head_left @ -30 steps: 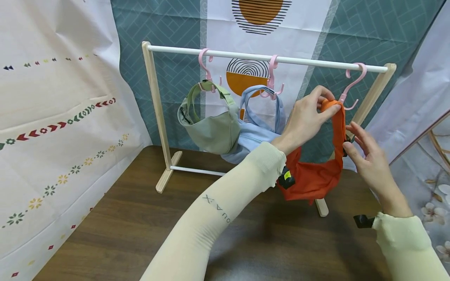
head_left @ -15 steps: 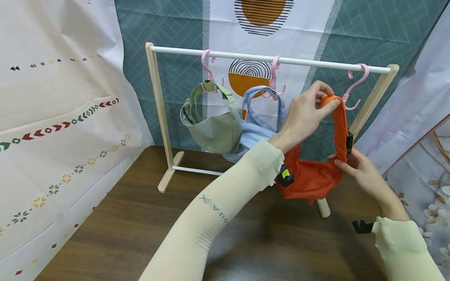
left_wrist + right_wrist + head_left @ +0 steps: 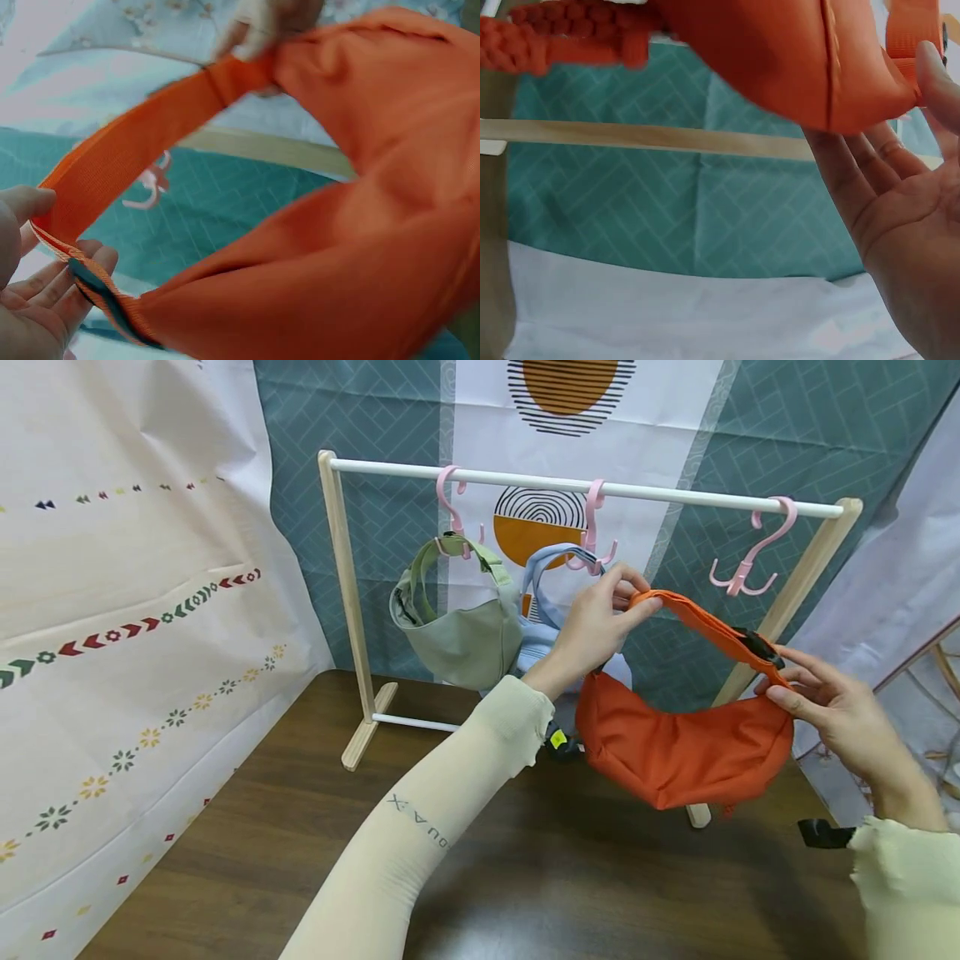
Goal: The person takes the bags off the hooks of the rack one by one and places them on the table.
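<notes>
An orange shoulder bag [image 3: 682, 752] hangs between both hands in front of the rack, its strap stretched across the top. My left hand [image 3: 603, 614] pinches the strap's left part between thumb and fingers. At the strap's right end, near a black buckle [image 3: 759, 647], my right hand [image 3: 840, 710] grips the strap with the thumb in front. The right pink hook [image 3: 742, 578] hangs bare on the rail, apart from the bag. In the left wrist view the orange strap [image 3: 127, 165] runs in an arc from the left hand to the right hand. An orange braided cord [image 3: 577, 37] shows in the right wrist view.
A wooden rack with a white rail [image 3: 525, 482] stands on the brown table [image 3: 247, 860]. A green bag [image 3: 465, 639] hangs from the left pink hook [image 3: 450, 510]. A light blue bag [image 3: 536, 643] hangs from the middle hook [image 3: 592, 527], partly behind the left arm.
The orange bag's strap has come off the right pink hook and moved down, toward the camera. My left hand has moved left and down, while my right hand has taken the strap and moved right.
</notes>
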Demonstrator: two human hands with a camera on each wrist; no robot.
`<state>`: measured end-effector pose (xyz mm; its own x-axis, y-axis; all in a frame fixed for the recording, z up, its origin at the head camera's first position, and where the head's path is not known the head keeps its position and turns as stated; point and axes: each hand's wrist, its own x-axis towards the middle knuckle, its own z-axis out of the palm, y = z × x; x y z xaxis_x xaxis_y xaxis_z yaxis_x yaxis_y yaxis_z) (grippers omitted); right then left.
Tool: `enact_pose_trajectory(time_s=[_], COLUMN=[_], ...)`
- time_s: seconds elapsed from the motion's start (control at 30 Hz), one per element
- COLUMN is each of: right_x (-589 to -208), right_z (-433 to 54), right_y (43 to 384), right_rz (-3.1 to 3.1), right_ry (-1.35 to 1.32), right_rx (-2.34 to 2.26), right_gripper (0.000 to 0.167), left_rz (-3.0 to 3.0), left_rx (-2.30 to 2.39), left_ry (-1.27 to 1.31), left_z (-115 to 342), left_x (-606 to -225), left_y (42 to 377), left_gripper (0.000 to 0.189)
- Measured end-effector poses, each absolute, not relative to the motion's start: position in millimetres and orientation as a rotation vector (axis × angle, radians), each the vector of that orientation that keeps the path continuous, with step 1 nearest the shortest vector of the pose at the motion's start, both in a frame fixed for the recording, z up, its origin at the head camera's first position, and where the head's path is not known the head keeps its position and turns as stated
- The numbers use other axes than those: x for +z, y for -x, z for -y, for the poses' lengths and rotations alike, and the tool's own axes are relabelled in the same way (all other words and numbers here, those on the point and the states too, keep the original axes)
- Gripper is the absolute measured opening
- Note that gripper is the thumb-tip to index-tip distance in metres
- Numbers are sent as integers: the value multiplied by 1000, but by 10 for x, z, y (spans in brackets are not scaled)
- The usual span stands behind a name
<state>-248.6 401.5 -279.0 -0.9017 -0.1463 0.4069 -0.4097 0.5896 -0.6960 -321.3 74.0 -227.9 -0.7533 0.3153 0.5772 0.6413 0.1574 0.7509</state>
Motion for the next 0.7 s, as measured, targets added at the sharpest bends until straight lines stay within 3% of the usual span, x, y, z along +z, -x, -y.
enact_pose_trajectory(time_s=[0.3, 0.7], right_x=[-2440, -1872], right_z=[-3949, -3586], right_y=[2480, 2488], right_rz=[2373, 2504], right_ry=[-395, -528], right_rx=[1151, 781], right_gripper=[42, 34], left_rz=[2278, 2297], left_rx=[-1644, -1781], left_ry=[985, 1148], left_z=[-539, -678], left_x=[-2745, -3390], left_y=[3261, 3118], left_gripper=[23, 32])
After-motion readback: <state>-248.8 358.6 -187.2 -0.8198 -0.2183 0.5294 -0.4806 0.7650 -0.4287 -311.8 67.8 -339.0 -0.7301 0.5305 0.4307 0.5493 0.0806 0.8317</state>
